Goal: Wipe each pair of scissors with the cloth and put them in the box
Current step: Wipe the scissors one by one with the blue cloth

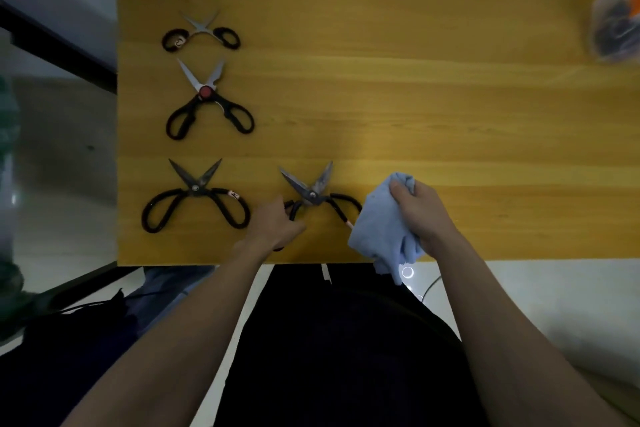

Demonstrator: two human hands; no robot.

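From the head camera, the left hand point(277, 224) curls its fingers around the left handle loop of a pair of black-handled scissors point(317, 194) lying open on the yellow table point(433, 97). The right hand point(420, 211) grips a bunched blue cloth point(381, 236) just beside those scissors' right handle. Three more open pairs lie at the table's left. A blurred clear box point(616, 21) sits at the far right corner.

Three scissors point(202, 94) crowd the table point(415, 97) left — middle and right lie open to the box point(616, 24)
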